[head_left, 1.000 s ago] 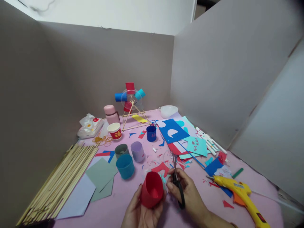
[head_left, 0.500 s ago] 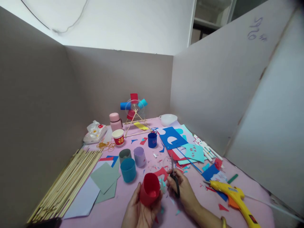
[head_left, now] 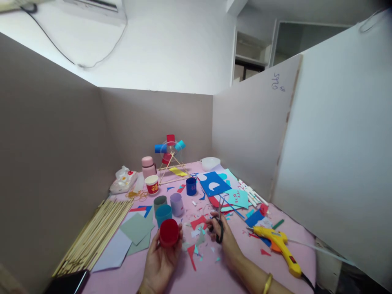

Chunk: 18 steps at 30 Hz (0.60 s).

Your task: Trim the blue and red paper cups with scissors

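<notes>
My left hand (head_left: 159,261) is closed around a red paper cup (head_left: 168,232), held just above the pink table (head_left: 214,277) beside a teal paper cup (head_left: 163,213). My right hand (head_left: 225,239) grips black-handled scissors (head_left: 219,222), blades pointing away from me over red and teal paper scraps (head_left: 196,241). The two hands are apart, with scraps lying between them.
Grey and lilac paper cups (head_left: 177,203), a dark blue cup (head_left: 191,185) and coloured paper sheets (head_left: 214,183) lie beyond. A yellow glue gun (head_left: 277,245) is at right, wooden sticks (head_left: 94,234) at left, a stick wheel model (head_left: 170,157) at the back. Grey partition walls surround the table.
My left hand has carried the red cup leftward, away from the scissors, turning its bottom toward me. The camera has tilted up, showing more of the room.
</notes>
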Tool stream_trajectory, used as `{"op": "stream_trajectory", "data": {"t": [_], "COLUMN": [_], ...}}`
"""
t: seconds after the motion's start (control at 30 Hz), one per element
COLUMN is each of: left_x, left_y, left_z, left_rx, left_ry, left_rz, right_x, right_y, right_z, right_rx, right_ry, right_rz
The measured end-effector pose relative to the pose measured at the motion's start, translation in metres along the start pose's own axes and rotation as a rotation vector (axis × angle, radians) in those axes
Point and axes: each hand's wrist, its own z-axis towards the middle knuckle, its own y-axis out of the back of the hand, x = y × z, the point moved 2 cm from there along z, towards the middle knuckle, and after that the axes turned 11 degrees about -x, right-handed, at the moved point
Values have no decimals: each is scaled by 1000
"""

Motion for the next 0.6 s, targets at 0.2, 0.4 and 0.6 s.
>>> {"op": "stream_trajectory", "data": {"t": [0.2, 0.4, 0.6], "left_x": [-19, -30, -28], "left_y": [5, 9, 5], "left_z": [-9, -12, -13], "left_rx": [16, -25, -79], "left_ry": [-112, -202, -226], "left_rz": [-39, -41, 3], "right_x": [-15, -22, 20], "right_y": [-36, -45, -22], "right_z": [-54, -22, 50], "right_rx": [418, 556, 318], "right_ry": [-273, -285, -73], "right_rz": [122, 109, 199]}}
